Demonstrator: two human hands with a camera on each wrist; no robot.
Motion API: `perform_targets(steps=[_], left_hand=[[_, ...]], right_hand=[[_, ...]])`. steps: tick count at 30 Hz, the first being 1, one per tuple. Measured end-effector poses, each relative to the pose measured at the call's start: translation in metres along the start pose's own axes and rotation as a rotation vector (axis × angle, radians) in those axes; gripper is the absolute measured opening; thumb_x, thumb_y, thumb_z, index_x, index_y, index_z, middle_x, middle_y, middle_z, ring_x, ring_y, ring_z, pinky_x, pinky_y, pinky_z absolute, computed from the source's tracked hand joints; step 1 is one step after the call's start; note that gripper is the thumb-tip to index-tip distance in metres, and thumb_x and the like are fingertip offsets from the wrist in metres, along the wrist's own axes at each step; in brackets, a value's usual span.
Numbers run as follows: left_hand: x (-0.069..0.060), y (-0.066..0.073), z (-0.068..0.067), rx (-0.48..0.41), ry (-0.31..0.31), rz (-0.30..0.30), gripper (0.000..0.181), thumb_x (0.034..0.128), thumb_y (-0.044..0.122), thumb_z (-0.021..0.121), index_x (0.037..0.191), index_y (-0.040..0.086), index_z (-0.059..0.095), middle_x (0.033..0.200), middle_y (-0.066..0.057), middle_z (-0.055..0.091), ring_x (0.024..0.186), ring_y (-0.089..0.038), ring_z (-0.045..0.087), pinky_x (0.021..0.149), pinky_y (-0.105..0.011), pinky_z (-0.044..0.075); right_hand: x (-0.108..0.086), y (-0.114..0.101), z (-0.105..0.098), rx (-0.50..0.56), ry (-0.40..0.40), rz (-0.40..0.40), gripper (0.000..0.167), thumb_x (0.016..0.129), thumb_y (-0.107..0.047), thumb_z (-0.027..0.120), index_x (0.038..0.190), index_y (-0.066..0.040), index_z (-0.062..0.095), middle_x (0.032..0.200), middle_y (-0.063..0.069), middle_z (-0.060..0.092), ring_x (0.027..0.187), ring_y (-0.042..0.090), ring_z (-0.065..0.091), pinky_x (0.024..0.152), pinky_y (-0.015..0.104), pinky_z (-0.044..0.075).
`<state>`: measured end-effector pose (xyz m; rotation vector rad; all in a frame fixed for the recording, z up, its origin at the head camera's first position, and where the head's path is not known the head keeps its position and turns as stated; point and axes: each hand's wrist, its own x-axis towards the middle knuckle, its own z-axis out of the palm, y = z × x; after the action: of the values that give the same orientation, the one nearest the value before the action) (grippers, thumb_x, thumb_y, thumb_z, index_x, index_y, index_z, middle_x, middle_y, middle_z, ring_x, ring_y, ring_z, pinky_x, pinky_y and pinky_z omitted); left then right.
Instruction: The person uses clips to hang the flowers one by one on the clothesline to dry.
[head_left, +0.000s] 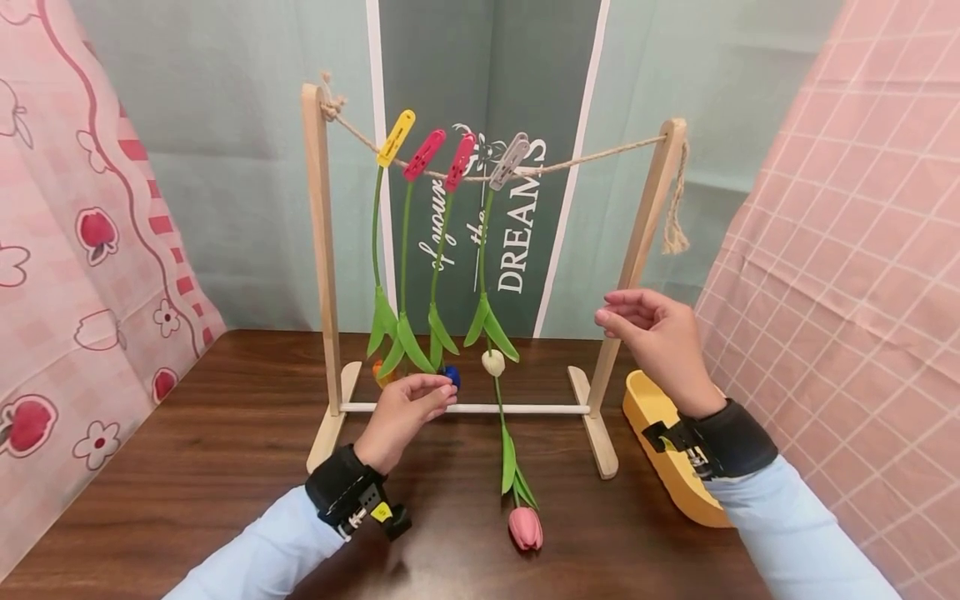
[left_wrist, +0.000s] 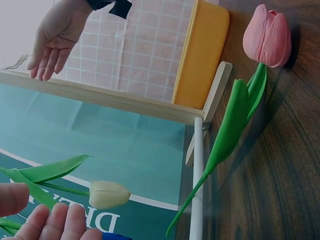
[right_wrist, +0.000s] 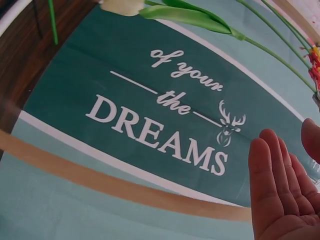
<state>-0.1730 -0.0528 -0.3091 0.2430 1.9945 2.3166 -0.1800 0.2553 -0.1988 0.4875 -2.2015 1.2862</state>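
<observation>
My left hand (head_left: 408, 417) hovers in front of the hanging flowers, close to a blue bloom (head_left: 452, 377) that it partly hides. Its fingers (left_wrist: 55, 222) are relaxed with nothing between them. My right hand (head_left: 660, 346) is raised by the rack's right post, fingers loosely extended and holding nothing. Several artificial tulips hang upside down from a rope (head_left: 592, 156), clipped by a yellow clothespin (head_left: 396, 138), two red clothespins (head_left: 425, 155) and a grey clothespin (head_left: 509, 162). The white tulip (head_left: 492, 363) hangs rightmost. A pink tulip (head_left: 526, 529) lies on the table, its stem reaching the rack's white bar.
The wooden rack (head_left: 322, 250) stands on the brown table (head_left: 202, 467). A yellow bin (head_left: 660, 450) sits to its right, partly behind my right wrist. Pink cloths (head_left: 840, 250) flank both sides, and a green printed curtain (head_left: 555, 100) hangs behind.
</observation>
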Motion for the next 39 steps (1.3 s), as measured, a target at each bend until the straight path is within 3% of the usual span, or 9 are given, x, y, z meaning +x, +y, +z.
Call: perform_targets(steps=[14, 20, 26, 34, 39], left_hand=[[-0.007, -0.008, 0.001, 0.0, -0.006, -0.032, 0.026, 0.0955, 0.005, 0.061, 0.114, -0.013, 0.061, 0.103, -0.017, 0.068, 0.098, -0.028, 0.067, 0.089, -0.036, 0.053], [-0.009, -0.015, 0.002, 0.008, -0.038, -0.059, 0.027, 0.0965, 0.006, 0.06, 0.115, -0.015, 0.058, 0.105, -0.018, 0.067, 0.101, -0.031, 0.065, 0.089, -0.035, 0.053], [-0.013, -0.02, 0.006, 0.008, -0.063, -0.079, 0.03, 0.096, 0.005, 0.06, 0.117, -0.016, 0.057, 0.107, -0.018, 0.067, 0.101, -0.03, 0.066, 0.093, -0.041, 0.05], [-0.009, -0.029, 0.015, 0.027, -0.129, -0.095, 0.031, 0.0957, 0.008, 0.061, 0.117, -0.014, 0.058, 0.108, -0.018, 0.067, 0.1, -0.029, 0.067, 0.095, -0.046, 0.048], [-0.005, -0.037, 0.019, 0.022, -0.15, -0.126, 0.03, 0.0962, 0.005, 0.058, 0.119, -0.014, 0.057, 0.11, -0.021, 0.066, 0.105, -0.035, 0.064, 0.095, -0.047, 0.048]], right_hand=[[-0.012, 0.017, -0.014, -0.048, -0.055, 0.053, 0.027, 0.085, -0.006, 0.075, 0.107, 0.008, 0.067, 0.089, 0.015, 0.07, 0.071, 0.004, 0.068, 0.065, 0.021, 0.056], [-0.015, 0.025, -0.021, -0.073, -0.081, 0.075, 0.026, 0.085, -0.003, 0.075, 0.107, 0.01, 0.067, 0.09, 0.017, 0.07, 0.072, 0.003, 0.068, 0.066, 0.02, 0.056], [-0.017, 0.027, -0.03, -0.151, -0.166, 0.119, 0.027, 0.086, -0.007, 0.074, 0.104, 0.011, 0.065, 0.092, 0.022, 0.069, 0.072, 0.002, 0.067, 0.065, 0.018, 0.055], [-0.018, 0.039, -0.05, -0.294, -0.287, 0.179, 0.03, 0.088, -0.016, 0.075, 0.104, 0.007, 0.066, 0.092, 0.016, 0.07, 0.073, 0.007, 0.067, 0.064, 0.021, 0.055], [-0.018, 0.051, -0.063, -0.335, -0.331, 0.22, 0.03, 0.089, -0.017, 0.073, 0.105, 0.007, 0.066, 0.093, 0.015, 0.071, 0.073, 0.01, 0.067, 0.065, 0.022, 0.055]])
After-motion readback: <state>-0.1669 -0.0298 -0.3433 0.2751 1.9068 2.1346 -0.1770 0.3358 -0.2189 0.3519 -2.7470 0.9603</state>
